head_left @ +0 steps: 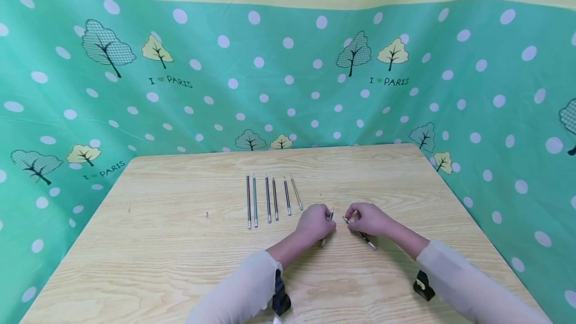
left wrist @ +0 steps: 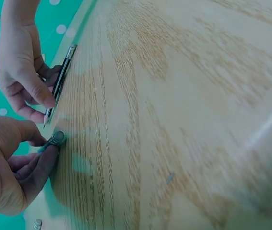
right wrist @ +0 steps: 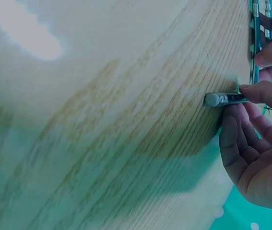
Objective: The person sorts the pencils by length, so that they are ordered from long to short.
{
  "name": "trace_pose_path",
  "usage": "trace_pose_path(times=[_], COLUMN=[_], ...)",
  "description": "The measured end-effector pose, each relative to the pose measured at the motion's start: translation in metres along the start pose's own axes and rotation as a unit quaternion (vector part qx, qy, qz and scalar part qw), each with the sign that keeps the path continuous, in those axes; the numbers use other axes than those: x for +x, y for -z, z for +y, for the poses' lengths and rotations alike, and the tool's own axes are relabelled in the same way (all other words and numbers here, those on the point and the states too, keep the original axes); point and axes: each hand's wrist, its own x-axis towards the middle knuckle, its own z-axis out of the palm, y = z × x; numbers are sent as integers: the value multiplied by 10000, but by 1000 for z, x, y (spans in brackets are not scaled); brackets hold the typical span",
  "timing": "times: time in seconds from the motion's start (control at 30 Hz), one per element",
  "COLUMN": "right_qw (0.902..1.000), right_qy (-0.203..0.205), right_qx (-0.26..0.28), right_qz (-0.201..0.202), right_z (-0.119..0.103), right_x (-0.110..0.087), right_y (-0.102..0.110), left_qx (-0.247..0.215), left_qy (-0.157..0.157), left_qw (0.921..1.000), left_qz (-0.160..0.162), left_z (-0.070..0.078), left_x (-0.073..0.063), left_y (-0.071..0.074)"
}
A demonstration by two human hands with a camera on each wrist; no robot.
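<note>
In the head view, my left hand [head_left: 316,223] pinches a pencil [head_left: 322,242], with its tip poking out past the fingers and its eraser end toward me. My right hand [head_left: 369,219] is just across from it, finger and thumb pinching a dark pencil [head_left: 370,244] near its point. That pencil slants, eraser end to the lower right. The left wrist view shows the silver-banded eraser end [left wrist: 57,138] between my left fingers. Seen from the right wrist, the right pencil's pale eraser [right wrist: 213,99] points at the camera, close over the wood.
Left of my hands, several pencils lie in spaced pairs, erasers toward me, including a teal pencil [head_left: 255,204] and a tan pencil [head_left: 297,194]. A small grey bit [head_left: 207,214] lies farther left on the wooden table [head_left: 135,264]. A green dotted cloth [head_left: 270,74] hangs behind.
</note>
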Motion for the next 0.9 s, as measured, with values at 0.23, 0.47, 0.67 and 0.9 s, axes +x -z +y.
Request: trace_pose_path(times=[0.23, 0.47, 0.67, 0.9], right_qw=[9987, 9984, 9965, 9871], right_qy=[380, 93, 60, -308], right_qx=[259, 307, 586, 1482], right_qz=[222, 471, 598, 521], right_z=[-2, -1, -6, -7], right_x=[-2, 3, 6, 13], right_y=[5, 4, 6, 5], left_qx=[-431, -1073, -1690, -2131], left_qy=[58, 64, 249, 316], left_qw=[9990, 9941, 9851, 9763], left_qz=[44, 154, 184, 196], left_z=[-5, -13, -19, -22], left_x=[0, -3, -4, -5], left_y=[3, 7, 13, 18])
